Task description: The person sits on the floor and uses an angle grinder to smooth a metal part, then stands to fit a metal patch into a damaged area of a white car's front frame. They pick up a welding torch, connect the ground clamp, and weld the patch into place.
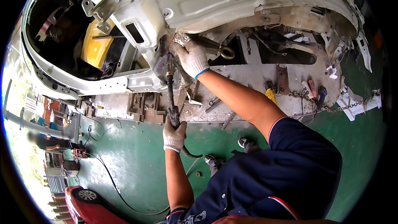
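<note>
My left hand (174,135), in a whitish knit glove, is closed round the black handle of a welding torch (169,84). The torch points up and away, with a brass-coloured collar partway along its neck. Its tip is against or very near the rusty joint of a bare white car body (145,52); contact cannot be made out. My right hand (194,59), gloved with a blue cuff, rests by that joint with its fingers curled. At its fingertips shows a crumpled silvery patch (181,38). What the fingers grip is hidden.
A ringed metal bar (227,52) juts beside my right hand. On the grey bench (248,110) lie a yellow-handled tool (270,93), a rusty block (282,80) and a chain (352,105). A hose (110,172) crosses the green floor. A red car (93,207) stands lower left.
</note>
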Demonstrator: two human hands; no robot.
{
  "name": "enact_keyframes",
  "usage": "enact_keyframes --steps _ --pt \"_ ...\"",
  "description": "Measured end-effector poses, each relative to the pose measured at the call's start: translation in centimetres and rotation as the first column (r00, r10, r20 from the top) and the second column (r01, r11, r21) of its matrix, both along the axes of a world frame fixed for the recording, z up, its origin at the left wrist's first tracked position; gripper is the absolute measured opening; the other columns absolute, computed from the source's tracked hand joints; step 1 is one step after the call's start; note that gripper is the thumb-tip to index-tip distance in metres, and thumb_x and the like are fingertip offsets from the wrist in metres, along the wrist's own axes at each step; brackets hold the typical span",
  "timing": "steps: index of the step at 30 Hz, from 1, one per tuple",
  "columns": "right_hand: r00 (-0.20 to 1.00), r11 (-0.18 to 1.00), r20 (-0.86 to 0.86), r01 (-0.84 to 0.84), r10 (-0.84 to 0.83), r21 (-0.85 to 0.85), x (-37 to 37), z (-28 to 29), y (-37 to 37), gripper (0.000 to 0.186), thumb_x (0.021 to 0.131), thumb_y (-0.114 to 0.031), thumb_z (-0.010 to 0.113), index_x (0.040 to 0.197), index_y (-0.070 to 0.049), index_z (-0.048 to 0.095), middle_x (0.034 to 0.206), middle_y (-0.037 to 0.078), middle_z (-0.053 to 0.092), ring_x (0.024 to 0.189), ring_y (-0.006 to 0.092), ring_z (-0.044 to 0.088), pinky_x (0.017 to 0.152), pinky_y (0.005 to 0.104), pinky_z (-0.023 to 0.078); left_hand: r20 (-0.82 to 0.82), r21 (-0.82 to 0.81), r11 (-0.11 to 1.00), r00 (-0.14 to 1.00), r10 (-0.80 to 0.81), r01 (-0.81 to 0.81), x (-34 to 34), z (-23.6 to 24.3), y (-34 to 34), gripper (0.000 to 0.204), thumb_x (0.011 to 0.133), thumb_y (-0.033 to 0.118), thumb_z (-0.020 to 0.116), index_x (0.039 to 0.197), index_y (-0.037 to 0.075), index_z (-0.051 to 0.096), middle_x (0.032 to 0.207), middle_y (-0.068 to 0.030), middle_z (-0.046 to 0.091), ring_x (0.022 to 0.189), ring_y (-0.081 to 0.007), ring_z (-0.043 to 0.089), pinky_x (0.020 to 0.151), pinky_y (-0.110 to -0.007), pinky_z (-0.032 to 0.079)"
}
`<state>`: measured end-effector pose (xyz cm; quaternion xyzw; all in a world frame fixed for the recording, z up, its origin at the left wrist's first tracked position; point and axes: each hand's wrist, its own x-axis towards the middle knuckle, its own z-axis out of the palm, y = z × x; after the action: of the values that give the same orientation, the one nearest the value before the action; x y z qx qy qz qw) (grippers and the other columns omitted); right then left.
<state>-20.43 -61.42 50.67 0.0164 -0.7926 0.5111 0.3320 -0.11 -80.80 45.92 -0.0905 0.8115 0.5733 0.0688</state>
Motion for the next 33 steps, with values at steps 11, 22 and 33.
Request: enact_keyframes --steps 11,22,33 --pt "0.987 0.991 -0.162 -0.029 0.007 -0.13 1.1 1.3 -0.4 0.037 0.096 -0.04 0.072 0.099 -0.003 0.077 0.092 0.025 0.073 0.086 0.0444 0.071 0.077 0.0488 0.057 0.005 -0.085 0.996 1.0 0.021 -0.02 -0.2 -0.7 -0.4 0.027 0.089 0.016 0.07 0.109 0.005 0.057 0.064 -0.0034 0.059 0.05 -0.014 0.056 0.048 -0.032 0.046" --pt "0.987 0.992 -0.144 -0.08 0.066 -0.095 0.7 0.8 0.2 0.037 0.099 -0.034 0.07 0.12 -0.004 0.072 0.104 0.02 0.076 0.097 0.0383 0.073 0.086 0.0429 0.057 -0.027 -0.126 0.992 0.999 -0.017 0.013 -0.2 -0.6 -0.5 0.029 0.088 0.021 0.072 0.106 0.005 0.057 0.065 -0.0074 0.061 0.053 -0.0172 0.06 0.054 -0.036 0.05" --pt "0.993 0.999 -0.118 -0.029 0.024 -0.042 0.8 0.7 0.2 0.038 0.099 -0.038 0.069 0.114 -0.003 0.073 0.1 0.023 0.075 0.089 0.0404 0.072 0.082 0.0456 0.056 -0.027 -0.084 0.996 0.999 -0.027 0.024 0.0 -0.1 -0.6 0.028 0.09 0.015 0.07 0.113 0.007 0.056 0.065 -0.0038 0.058 0.05 -0.014 0.057 0.049 -0.032 0.047"
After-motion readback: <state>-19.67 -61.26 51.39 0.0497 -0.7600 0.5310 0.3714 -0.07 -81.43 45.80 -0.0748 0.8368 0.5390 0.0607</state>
